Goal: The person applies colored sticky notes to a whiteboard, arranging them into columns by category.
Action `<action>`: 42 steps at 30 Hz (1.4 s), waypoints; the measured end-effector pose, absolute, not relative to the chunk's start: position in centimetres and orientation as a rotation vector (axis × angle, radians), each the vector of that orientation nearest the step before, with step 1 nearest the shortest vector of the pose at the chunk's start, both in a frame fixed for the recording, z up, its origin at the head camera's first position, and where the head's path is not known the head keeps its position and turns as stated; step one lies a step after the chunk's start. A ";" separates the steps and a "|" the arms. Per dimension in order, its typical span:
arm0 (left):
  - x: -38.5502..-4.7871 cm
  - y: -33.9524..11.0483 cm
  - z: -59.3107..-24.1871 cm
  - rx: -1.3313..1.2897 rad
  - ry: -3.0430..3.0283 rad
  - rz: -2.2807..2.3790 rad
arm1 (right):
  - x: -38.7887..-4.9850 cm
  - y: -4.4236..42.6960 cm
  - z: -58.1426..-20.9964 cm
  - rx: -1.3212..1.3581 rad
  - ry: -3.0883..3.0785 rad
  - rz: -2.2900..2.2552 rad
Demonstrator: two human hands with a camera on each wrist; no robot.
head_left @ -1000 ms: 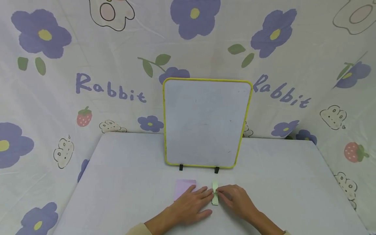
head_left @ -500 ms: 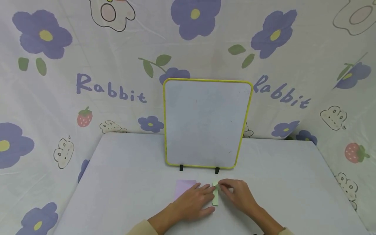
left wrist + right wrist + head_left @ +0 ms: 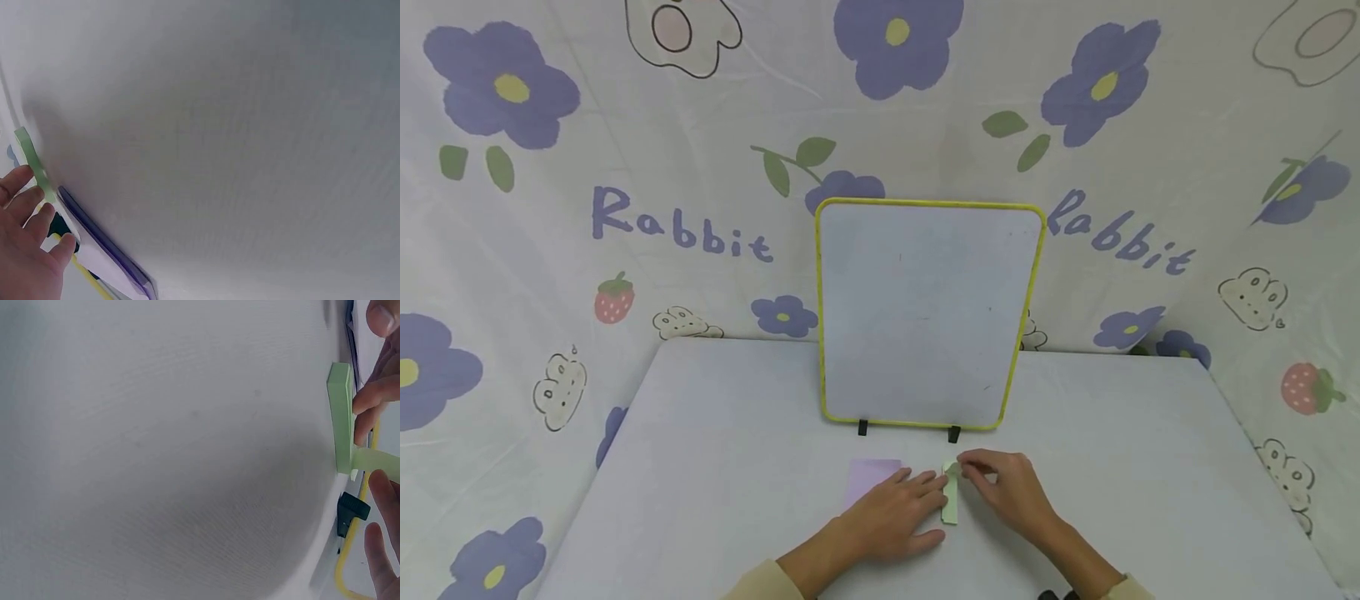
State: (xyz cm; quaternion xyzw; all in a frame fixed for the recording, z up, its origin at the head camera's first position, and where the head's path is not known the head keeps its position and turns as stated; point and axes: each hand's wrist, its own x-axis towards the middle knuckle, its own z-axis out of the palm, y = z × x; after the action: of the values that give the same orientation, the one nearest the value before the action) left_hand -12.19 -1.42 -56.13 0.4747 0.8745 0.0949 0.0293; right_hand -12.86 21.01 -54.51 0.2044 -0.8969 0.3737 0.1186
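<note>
A narrow light green pad of paper strips [image 3: 950,504] lies upright in line with the view, in front of the board. Spread fingers of my left hand [image 3: 891,518] touch its left side, the palm low over the table. My right hand [image 3: 1011,492] pinches the far end of a green strip, lifted and bent off the pad. In the right wrist view that strip [image 3: 379,461] rises from the far end of the thick green pad [image 3: 340,415]. A purple pad [image 3: 871,479] lies partly under my left hand; its edge [image 3: 109,247] shows in the left wrist view.
A whiteboard with a yellow frame [image 3: 928,317] stands behind the hands on black feet [image 3: 953,434]. The white table [image 3: 730,450] reaches to a cloth backdrop printed with flowers and lettering. A small dark object [image 3: 1049,595] shows at the bottom edge, beside the right forearm.
My right hand has moved from the middle of the green pad toward its far end, lifting a strip there. My left hand has shifted slightly, still touching the pad.
</note>
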 end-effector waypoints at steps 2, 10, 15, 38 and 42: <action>-12.2 -1.5 -56.1 1.459 2.690 0.295 | -13.0 21.0 -54.4 0.595 -2.618 1.087; -12.2 -1.7 -55.9 1.468 2.679 0.297 | -13.6 21.0 -53.2 0.564 -2.609 1.105; -12.3 -1.7 -55.9 1.483 2.686 0.290 | -14.0 21.1 -52.8 0.576 -2.596 1.103; -12.7 -1.5 -55.8 1.491 2.681 0.271 | -18.5 19.9 -45.2 0.695 -2.338 0.980; -12.6 -1.5 -55.9 1.522 2.700 0.253 | -19.6 20.0 -43.5 0.723 -2.240 0.900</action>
State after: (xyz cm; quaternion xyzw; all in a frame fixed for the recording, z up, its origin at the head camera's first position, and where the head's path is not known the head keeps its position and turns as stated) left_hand -12.64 -1.55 -55.86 0.4893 0.8681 0.0813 0.0160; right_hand -19.60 19.97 -43.46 0.2732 -0.8462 0.3402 0.3058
